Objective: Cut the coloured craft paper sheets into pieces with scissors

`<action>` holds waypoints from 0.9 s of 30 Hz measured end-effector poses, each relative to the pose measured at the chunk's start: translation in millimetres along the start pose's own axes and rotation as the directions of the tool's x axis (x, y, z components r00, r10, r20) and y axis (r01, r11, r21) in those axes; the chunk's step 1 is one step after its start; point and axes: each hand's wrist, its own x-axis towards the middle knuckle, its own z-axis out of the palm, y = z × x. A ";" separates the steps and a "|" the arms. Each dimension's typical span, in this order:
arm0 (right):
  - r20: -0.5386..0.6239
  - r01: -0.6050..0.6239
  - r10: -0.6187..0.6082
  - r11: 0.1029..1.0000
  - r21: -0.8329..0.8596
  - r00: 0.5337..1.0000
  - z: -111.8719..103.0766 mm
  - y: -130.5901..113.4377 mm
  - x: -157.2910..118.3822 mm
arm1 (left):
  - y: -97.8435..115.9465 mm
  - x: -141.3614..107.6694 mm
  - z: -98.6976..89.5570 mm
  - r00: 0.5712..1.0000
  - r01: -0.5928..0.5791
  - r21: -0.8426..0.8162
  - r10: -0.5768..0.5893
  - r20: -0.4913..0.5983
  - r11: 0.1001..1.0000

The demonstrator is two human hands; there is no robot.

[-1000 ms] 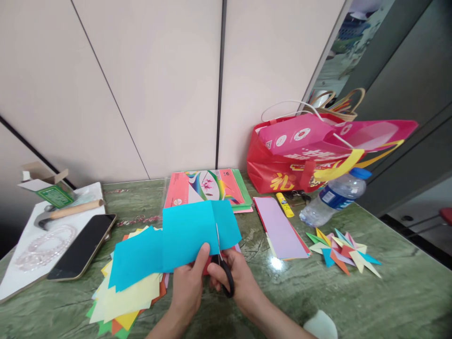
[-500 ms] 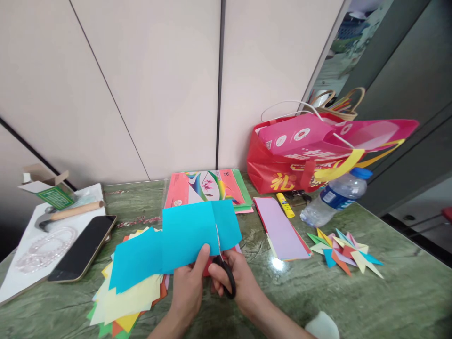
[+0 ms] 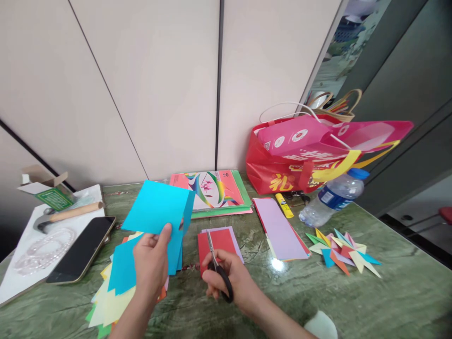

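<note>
My left hand pinches a bright blue paper between thumb and fingers, lifted above a pile of coloured sheets. A narrower blue part hangs at its right side; whether it is cut off fully I cannot tell. More blue sheets lie on the pile under this hand. Black-handled scissors are in my right hand, blades together and pointing up and away. Beneath the blades lie red paper pieces with a lilac one showing behind them.
At the back lies a coloured-paper pack. Lilac strips, a yellow glue stick, a bottle and folded paper stars are on the right, before a red bag. A phone and a hammer-like tool lie left.
My left hand has moved left with the blue paper, away from the scissors. The blades no longer sit in the paper, and the red pieces below have come into view.
</note>
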 end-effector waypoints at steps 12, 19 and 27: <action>-0.307 0.214 -0.190 0.976 0.047 0.933 -7.5 -3.5 5.5 | 27.0 22.3 -23.7 0.981 -0.091 -0.021 0.093 0.170 0.996; -0.395 0.225 -0.187 0.973 0.052 0.899 -9.5 -7.5 6.7 | 36.2 34.3 -43.0 0.902 0.118 0.139 -0.165 0.398 0.983; -0.365 0.150 -0.109 0.985 0.086 0.925 -8.0 -6.4 6.4 | 41.1 22.6 -37.9 0.723 0.236 0.299 -0.372 0.582 0.925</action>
